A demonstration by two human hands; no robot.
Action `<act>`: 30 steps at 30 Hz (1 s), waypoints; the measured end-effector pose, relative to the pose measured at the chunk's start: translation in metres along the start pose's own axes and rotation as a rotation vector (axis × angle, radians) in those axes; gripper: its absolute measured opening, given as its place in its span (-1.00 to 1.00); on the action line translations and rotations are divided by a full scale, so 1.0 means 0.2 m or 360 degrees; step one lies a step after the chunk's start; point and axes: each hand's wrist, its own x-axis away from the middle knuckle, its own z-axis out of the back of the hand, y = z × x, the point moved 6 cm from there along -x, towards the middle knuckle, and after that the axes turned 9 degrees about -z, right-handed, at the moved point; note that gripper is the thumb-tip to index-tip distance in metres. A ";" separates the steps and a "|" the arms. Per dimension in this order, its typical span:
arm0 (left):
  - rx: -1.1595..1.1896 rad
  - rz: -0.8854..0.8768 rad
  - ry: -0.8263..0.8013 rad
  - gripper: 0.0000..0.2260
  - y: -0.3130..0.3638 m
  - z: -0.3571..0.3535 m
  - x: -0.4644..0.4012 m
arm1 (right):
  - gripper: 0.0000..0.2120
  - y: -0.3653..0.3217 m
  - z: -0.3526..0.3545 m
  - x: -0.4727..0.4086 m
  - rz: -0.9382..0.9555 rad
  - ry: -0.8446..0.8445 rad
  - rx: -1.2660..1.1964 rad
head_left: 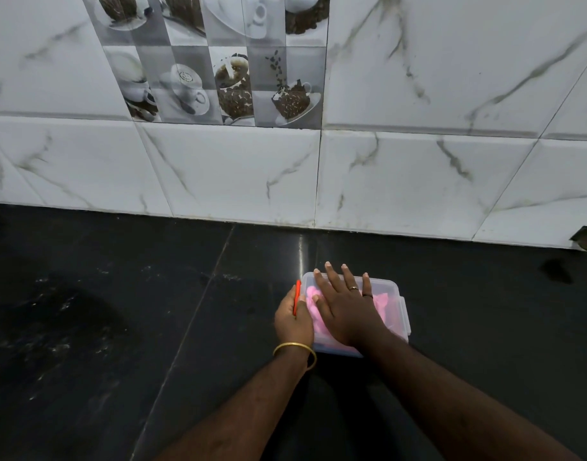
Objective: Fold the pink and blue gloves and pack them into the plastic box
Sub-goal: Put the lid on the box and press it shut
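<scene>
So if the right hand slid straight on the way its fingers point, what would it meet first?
Probably nothing on the black counter past the plastic box; the right hand would likely reach the white tiled wall first.

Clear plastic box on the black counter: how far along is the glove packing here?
Done: pink glove material lies inside the clear plastic box. In hand: the right hand presses flat on top while the left hand holds the red side clip. Left: latching. No blue glove is clearly visible.
</scene>
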 end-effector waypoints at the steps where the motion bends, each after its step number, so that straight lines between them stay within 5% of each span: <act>1: -0.0108 -0.0082 -0.0051 -0.68 0.01 0.00 0.01 | -0.40 0.00 0.00 0.00 -0.0004 0.0003 0.0009; 10: -0.0755 -0.0420 -0.0441 -0.55 0.11 -0.01 0.04 | -0.42 0.00 0.02 0.01 -0.0008 -0.0025 -0.0007; 14: -0.1519 -0.0528 -0.0429 -0.35 0.17 -0.04 0.04 | -0.46 0.00 0.14 0.06 0.0011 0.0127 -0.0197; 16: -0.1613 -0.0830 -0.0490 -0.29 0.26 -0.13 0.06 | -0.47 0.10 0.26 0.11 -0.0148 0.0409 -0.0391; 20: -0.1737 -0.1223 -0.1164 -0.10 0.27 -0.42 0.10 | -0.66 0.57 0.35 0.27 -0.1005 0.0720 -0.1051; 23: -0.1872 -0.1234 -0.1506 0.18 0.22 -0.59 0.13 | -0.69 0.80 0.20 0.38 -0.1608 0.0194 -0.1582; 26: -0.1950 -0.1197 -0.1534 0.30 0.14 -0.66 0.13 | -0.56 0.72 0.05 0.47 -0.1644 -0.0534 -0.2005; 30: -0.1958 -0.1227 -0.1426 0.29 0.11 -0.67 0.13 | -0.43 0.61 -0.02 0.49 -0.1588 -0.0722 -0.2500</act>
